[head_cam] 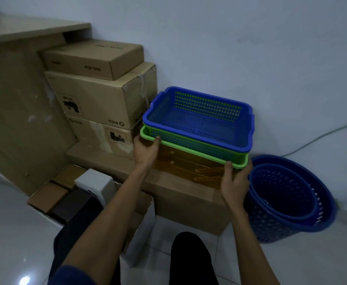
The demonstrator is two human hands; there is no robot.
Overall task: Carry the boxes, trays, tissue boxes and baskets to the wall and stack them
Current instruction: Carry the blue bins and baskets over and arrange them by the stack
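Observation:
A blue mesh tray is nested in a green mesh tray, close to the white wall. My left hand grips the green tray's near left corner, thumb on the rim. My right hand grips its near right corner. Under the trays sits an amber see-through tray on a long cardboard box. To the left, three cardboard boxes are stacked against the wall. Two nested round blue baskets stand on the floor at the right.
A beige counter fills the left side. On the floor below it lie small brown boxes and a white box. A cable runs along the wall at right. My dark-trousered knees are near the bottom edge.

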